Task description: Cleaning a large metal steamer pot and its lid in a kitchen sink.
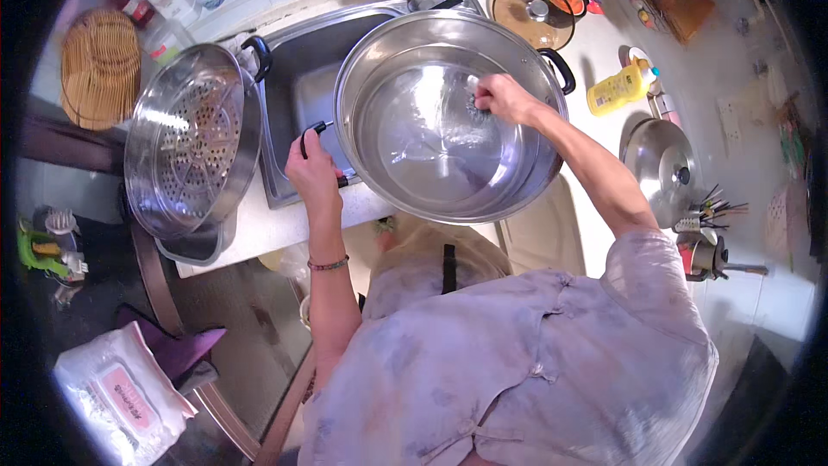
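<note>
A large stainless steel pot (pixel 414 162) with black side handles rests over the sink's right side and the counter, its open mouth tilted towards me. My left hand (pixel 314 162) grips the black handle (pixel 314 131) on its left. Inside, my right hand (pixel 504 98) pinches a steel wool scrubber (pixel 479 107) against the pot's inner surface. Wet, shiny patches show on the bottom. Left of the sink, a perforated steel steamer pot (pixel 194 149) leans on its side.
The steel sink (pixel 304 90) lies between the two vessels. A glass lid (pixel 533 16), a yellow detergent bottle (pixel 618 87) and a steel lid (pixel 660 171) stand to the right. At left are a wooden slatted mat (pixel 100 71) and a wipes pack (pixel 123 395).
</note>
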A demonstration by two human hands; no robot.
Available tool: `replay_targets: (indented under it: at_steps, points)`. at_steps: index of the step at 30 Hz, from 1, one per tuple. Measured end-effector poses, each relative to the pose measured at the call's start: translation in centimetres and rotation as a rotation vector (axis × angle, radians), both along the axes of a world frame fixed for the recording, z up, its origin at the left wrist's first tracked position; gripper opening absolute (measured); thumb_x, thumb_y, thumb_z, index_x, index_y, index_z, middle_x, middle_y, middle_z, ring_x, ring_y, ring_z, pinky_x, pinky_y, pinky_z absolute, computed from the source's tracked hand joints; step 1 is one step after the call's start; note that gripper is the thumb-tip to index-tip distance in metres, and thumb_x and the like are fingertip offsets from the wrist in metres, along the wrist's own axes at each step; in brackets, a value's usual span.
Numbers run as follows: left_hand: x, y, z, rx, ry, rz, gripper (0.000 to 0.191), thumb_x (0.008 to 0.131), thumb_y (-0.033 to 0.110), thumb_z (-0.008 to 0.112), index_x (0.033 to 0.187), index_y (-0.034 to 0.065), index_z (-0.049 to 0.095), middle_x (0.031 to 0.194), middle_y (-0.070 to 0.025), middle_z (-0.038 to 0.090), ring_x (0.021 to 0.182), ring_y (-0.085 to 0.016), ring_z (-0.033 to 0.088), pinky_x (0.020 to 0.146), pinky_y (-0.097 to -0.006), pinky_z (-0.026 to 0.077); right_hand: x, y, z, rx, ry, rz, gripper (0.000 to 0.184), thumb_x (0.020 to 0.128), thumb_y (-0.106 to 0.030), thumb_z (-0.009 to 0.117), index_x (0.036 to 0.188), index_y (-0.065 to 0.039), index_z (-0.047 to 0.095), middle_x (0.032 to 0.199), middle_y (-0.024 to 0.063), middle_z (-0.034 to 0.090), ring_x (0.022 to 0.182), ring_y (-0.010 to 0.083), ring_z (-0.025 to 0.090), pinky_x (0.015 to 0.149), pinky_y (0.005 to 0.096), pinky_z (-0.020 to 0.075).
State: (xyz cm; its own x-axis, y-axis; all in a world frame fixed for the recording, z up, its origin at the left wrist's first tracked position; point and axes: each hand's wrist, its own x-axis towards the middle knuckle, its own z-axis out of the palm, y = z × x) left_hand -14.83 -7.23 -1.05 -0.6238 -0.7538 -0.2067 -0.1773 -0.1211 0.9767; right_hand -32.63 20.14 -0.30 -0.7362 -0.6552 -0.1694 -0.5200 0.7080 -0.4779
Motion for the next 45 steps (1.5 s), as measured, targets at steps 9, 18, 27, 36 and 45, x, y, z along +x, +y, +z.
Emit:
replay_targets:
  at_steps: [9,18,27,36,45]
  points:
    - [-0.1,-0.1,-0.1,0.025,0.026,-0.009,0.026,0.089,0.028,0.050,0.084,0.0025,0.055,0.055,0.0019,0.040,0.043,-0.006,0.037,0.038,-0.0208,0.031,-3.5,11.4,2.9,-0.323,0.762,-0.447,0.012,0.081,-0.014,0.059,0.084,-0.003,0.063,0.086,0.0071,0.063,0.081,0.0172,0.057,0.073,0.0337,0.0446]
    - [0.5,-1.9,-2.0,-0.052,-0.106,-0.003,0.033,0.089,0.028,0.045,0.084,-0.0022,0.056,0.056,0.0001,0.043,0.042,-0.007,0.038,0.036,-0.0220,0.037,-2.2,10.4,5.4,-1.140,-0.708,-0.731,0.016,0.091,-0.016,0.047,0.091,-0.003,0.055,0.074,0.0009,0.052,0.062,0.0122,0.045,0.063,0.0280,0.0424]
    - [-1.3,-1.1,-8.4,0.528,-0.037,-0.173,0.033,0.092,0.032,0.037,0.083,0.0044,0.054,0.055,0.0026,0.035,0.044,-0.008,0.038,0.037,-0.0256,0.040,-1.8,6.2,18.5,-1.067,-0.592,-0.666,0.018,0.087,-0.020,0.055,0.089,-0.002,0.055,0.074,0.0033,0.049,0.069,0.0137,0.045,0.069,0.0321,0.0420]
    - [-4.0,2.7,-10.8,0.892,-0.276,-0.297,0.029,0.092,0.040,0.041,0.083,0.0157,0.054,0.058,0.0039,0.039,0.052,-0.010,0.038,0.051,-0.0325,0.036,-2.8,-0.2,24.4,-0.946,-0.478,-0.653,0.020,0.090,-0.019,0.048,0.096,0.000,0.054,0.085,0.0073,0.056,0.074,0.0172,0.051,0.070,0.0329,0.0441]
    - [-6.9,7.4,-17.3,1.296,-0.230,-0.450,0.032,0.092,0.040,0.040,0.075,0.0151,0.052,0.053,0.0031,0.041,0.044,-0.010,0.038,0.036,-0.0271,0.027,-6.6,-4.1,26.9,-0.740,-0.487,-0.592,0.025,0.091,-0.020,0.050,0.101,0.003,0.051,0.090,0.0128,0.055,0.078,0.0204,0.054,0.072,0.0362,0.0474]
